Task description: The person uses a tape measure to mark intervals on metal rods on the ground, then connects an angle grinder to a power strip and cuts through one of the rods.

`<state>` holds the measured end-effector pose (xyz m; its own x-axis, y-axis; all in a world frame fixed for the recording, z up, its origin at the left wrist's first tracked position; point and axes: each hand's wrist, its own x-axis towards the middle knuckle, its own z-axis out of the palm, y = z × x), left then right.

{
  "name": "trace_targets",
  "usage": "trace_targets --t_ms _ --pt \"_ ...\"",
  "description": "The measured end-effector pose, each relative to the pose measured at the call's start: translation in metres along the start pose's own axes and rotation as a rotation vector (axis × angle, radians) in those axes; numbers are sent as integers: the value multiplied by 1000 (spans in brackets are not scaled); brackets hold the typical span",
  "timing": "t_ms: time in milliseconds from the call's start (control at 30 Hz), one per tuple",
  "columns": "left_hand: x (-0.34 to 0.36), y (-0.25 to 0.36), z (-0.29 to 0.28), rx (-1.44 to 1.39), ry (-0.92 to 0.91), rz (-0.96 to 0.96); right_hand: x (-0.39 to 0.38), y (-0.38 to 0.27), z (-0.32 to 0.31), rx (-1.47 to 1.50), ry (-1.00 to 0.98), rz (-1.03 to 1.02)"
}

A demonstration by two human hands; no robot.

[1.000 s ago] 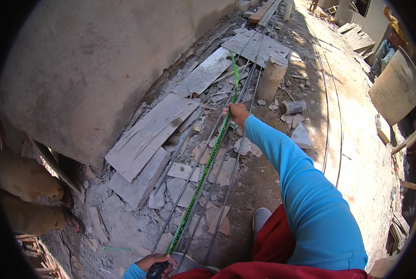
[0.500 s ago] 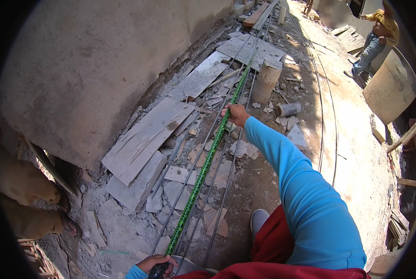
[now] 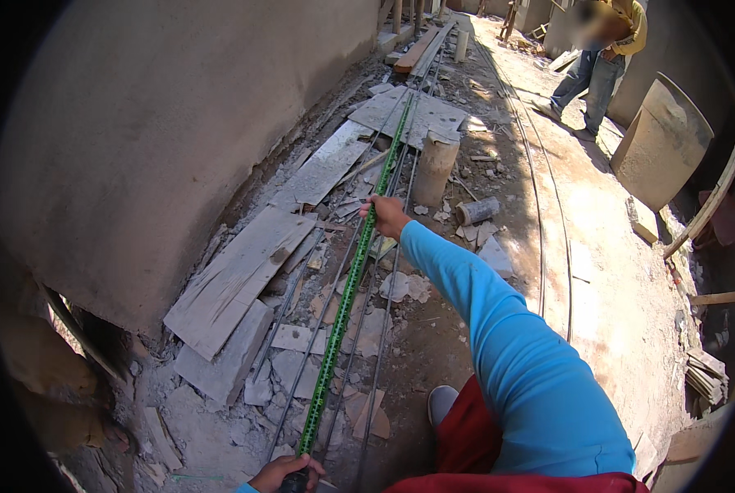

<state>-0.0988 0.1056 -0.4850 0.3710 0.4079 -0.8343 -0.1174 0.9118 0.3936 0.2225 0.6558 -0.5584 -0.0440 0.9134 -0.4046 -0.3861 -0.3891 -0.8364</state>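
A bright green tape measure (image 3: 347, 304) is drawn out in a long line ahead of me. Its dark case sits low in the picture, with my left hand (image 3: 281, 473) closed around it; part of the case is cut off by the lower edge. Farther along the blade, my right hand (image 3: 387, 215) grips it, arm stretched forward. Beyond this hand the blade runs on over a grey board. Several long thin metal rods (image 3: 384, 329) lie beneath and beside the tape, roughly in line with it.
Loose boards (image 3: 240, 259) and rubble lie along the plastered wall (image 3: 179, 123). A short round post (image 3: 436, 168) stands right of the tape, a broken cylinder (image 3: 477, 211) near it. Another person (image 3: 601, 62) stands at far right, near a curved sheet (image 3: 663, 144). Someone's legs show dimly at lower left.
My view has tilted up and shifted right. The person at far right is more fully in view. Both my hands keep their hold on the tape measure.
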Motion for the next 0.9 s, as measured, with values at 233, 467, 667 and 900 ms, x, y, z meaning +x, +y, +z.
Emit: trace_targets --t_ms 233,467,667,900 --pt "6 53 14 62 -12 123 -58 -27 68 27 -57 -40" --pt "23 174 59 128 18 72 -76 -58 75 86 -163 -112" --pt "43 215 87 181 32 180 -109 -52 78 -31 -151 -82" --pt "38 223 78 173 14 214 -152 -38 87 -62 -194 30"
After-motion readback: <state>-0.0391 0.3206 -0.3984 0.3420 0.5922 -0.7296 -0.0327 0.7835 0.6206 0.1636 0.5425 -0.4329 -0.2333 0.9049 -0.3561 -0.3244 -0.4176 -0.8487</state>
